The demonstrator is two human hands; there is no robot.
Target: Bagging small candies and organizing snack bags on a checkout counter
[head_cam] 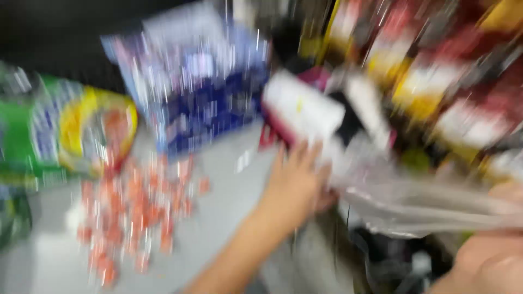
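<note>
While blur hides detail, left hand point(294, 182) pinches a white pack point(305, 109) at the clear bag point(414, 196) mouth. Right hand point(490, 256) clamps the bag edge, low right. Best keep the mouth wide, pack level.

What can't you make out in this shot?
Head view, blurred by motion throughout:
- White package: kind unreadable; left hand touches it, grip unclear.
- Right hand: cut by the lower right edge, fingers unseen; clear plastic bag beside it.
- Small orange pieces: too smeared to identify.
- Blue box: print illegible.
</note>
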